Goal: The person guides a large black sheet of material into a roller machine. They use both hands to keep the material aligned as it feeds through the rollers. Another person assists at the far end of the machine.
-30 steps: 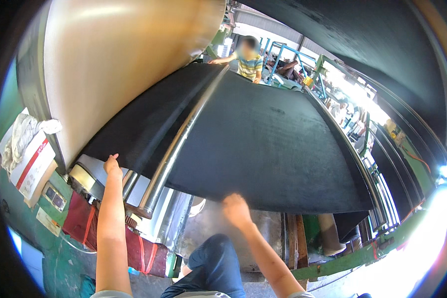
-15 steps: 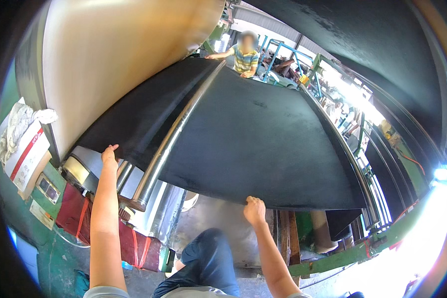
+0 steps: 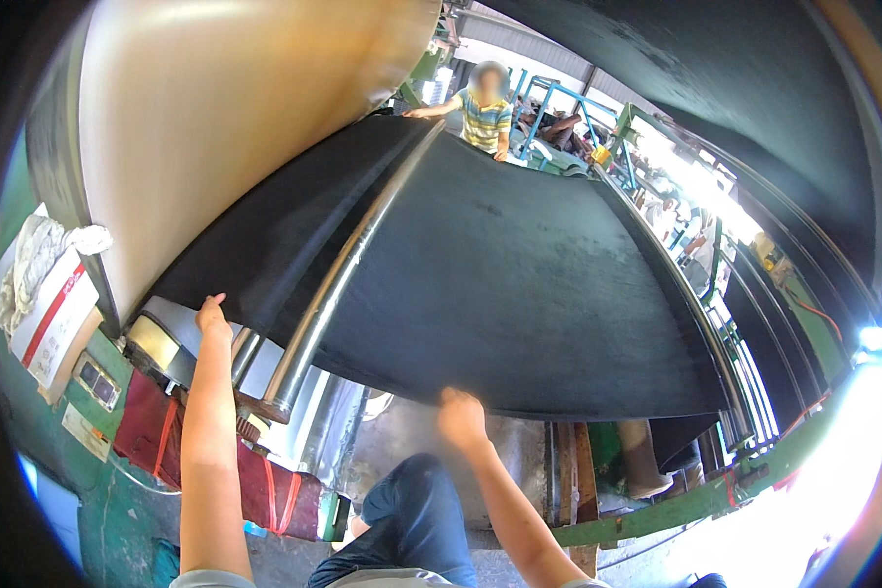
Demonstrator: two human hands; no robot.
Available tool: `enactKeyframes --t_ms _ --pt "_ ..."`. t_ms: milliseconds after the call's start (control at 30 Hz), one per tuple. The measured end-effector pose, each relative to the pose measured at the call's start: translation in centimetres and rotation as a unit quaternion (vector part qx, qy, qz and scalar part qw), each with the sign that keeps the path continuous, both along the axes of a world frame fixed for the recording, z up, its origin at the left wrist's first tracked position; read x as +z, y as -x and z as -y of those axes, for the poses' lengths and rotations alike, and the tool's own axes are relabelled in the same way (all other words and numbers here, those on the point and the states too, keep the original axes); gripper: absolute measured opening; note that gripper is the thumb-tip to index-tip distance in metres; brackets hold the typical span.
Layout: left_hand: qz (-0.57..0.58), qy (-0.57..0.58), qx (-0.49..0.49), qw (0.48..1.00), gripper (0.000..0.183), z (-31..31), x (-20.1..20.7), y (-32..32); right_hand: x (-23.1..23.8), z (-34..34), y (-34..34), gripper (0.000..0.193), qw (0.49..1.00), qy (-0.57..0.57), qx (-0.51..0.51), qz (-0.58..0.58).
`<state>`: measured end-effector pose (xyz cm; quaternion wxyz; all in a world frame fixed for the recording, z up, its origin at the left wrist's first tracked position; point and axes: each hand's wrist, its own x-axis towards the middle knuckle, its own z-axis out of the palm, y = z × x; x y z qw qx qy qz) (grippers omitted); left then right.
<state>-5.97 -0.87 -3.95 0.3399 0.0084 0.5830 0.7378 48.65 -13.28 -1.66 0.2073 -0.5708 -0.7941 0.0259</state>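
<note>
A wide sheet of black, rubber-like material point(image 3: 519, 294) stretches over a shiny metal roller point(image 3: 348, 265) and runs on the left up against a large tan drum point(image 3: 235, 108). My left hand point(image 3: 212, 316) is closed at the sheet's near edge, between drum and roller, its fingertips partly hidden. Farther right, my right hand point(image 3: 463, 419) has its fingers curled on the same edge and looks slightly blurred. At the far side a person in a striped shirt point(image 3: 485, 120) has both hands at the sheet's opposite edge.
A green machine frame point(image 3: 657, 514) borders the right front. On the left stand a white box with a red stripe point(image 3: 54, 318), a white cloth point(image 3: 34, 260) and a maroon wrapped piece point(image 3: 147, 421). Another metal roller point(image 3: 686, 294) lies to the right; a huge black roll point(image 3: 745, 108) hangs overhead.
My right hand has slid leftward along the sheet's near edge. My left hand has shifted slightly down and left. The far person's hand on the right has moved a little right.
</note>
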Motion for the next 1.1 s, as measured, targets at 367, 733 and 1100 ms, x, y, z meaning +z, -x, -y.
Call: enactKeyframes --t_ms 367,733,1100 --pt "0.027 -0.008 0.016 0.999 0.030 -0.3 0.4 -1.1 2.3 -2.3 -0.8 0.014 0.988 -0.100 0.115 -0.006" --pt "-0.028 -0.003 -0.065 0.998 0.032 -0.1 1.7 -3.7 0.3 -2.5 -9.8 0.015 0.986 -0.042 -0.128 0.102" --pt "-0.015 0.051 -0.080 0.995 0.026 -0.3 3.4 -6.1 -0.5 0.0 -3.9 0.009 0.996 -0.027 -0.081 0.033"
